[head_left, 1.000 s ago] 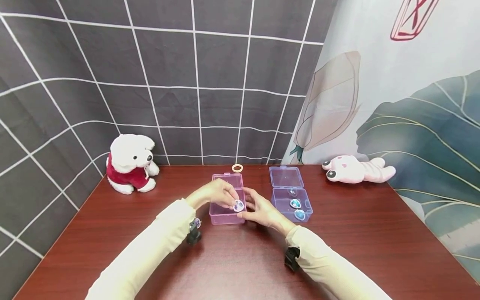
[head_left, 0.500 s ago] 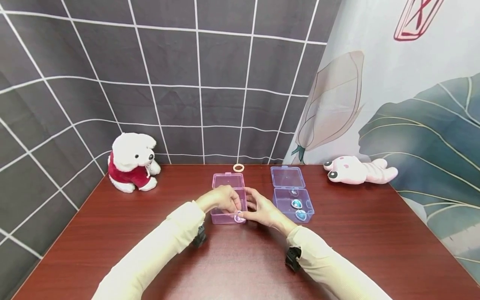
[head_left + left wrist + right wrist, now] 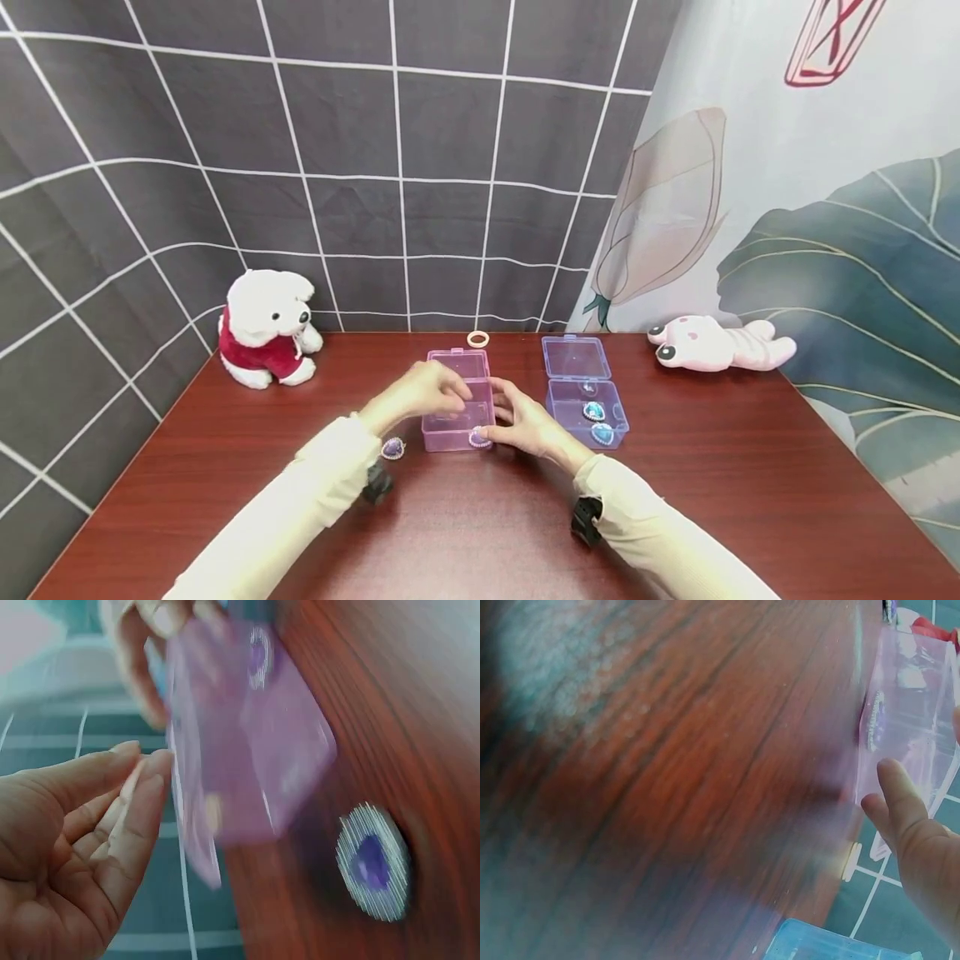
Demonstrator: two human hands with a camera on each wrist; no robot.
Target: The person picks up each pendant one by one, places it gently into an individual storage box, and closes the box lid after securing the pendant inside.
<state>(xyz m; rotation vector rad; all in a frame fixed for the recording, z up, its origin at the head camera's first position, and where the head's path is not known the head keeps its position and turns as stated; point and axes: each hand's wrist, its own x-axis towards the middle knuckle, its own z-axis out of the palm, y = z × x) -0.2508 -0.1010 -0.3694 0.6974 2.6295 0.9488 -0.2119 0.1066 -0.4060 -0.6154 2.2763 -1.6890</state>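
Observation:
A pink see-through plastic box [image 3: 442,440] stands on the table with its lid tipped back. Above it hovers my left hand [image 3: 420,396], fingers loosely bent and holding nothing; the left wrist view shows its thumb and fingertips close together. My right hand [image 3: 528,421] holds the box's right side, thumb at the front corner and fingers along the wall. Inside the box, by that thumb, lies a purple heart-like gem [image 3: 478,437] with a pale beaded rim. A second purple gem [image 3: 371,862] of this sort lies on the table, left of the box.
A blue see-through box [image 3: 587,408], lid back, holds a few gems, including a blue gem [image 3: 602,433]. Behind the pink box lies a small tan ring [image 3: 477,339]. A white plush bear [image 3: 266,329] sits left; a pink plush toy [image 3: 720,343] lies right.
My left hand lowers the purple gem into the pink box, lets go of it, then lifts back and left. My right hand stays at the box.

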